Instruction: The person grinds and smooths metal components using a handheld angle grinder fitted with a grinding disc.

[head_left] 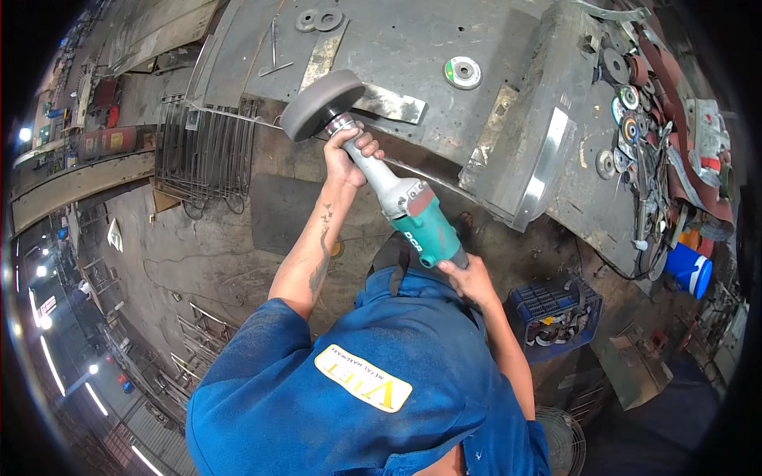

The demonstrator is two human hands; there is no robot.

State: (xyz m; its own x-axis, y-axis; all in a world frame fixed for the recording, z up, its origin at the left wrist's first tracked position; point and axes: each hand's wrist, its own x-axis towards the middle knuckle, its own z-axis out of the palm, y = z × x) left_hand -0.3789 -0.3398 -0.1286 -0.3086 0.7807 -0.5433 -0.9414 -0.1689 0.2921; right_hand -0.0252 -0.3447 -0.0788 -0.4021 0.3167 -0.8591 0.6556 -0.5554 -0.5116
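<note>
A green and grey straight grinder (429, 228) is held slantwise in front of my body, over the near edge of the steel bench. Its thick grey wheel (321, 103) points to the far left, above the bench edge. My left hand (351, 157) is closed around the grey neck just behind the wheel. At the tapered rear end of the green body, my right hand (471, 281) is closed on the tool. Beyond the wheel, a flat metal strip (393, 104) lies on the bench (405, 44). A round grinding disc (463, 73) rests farther back.
Two grey discs (327, 19) and a thin metal rod (275, 47) lie at the far left of the bench. Loose discs and abrasive belts (675, 119) pile up at right, near a blue bucket (687, 270). A blue crate (556, 313) of scraps stands below. Metal frames (202, 155) are left.
</note>
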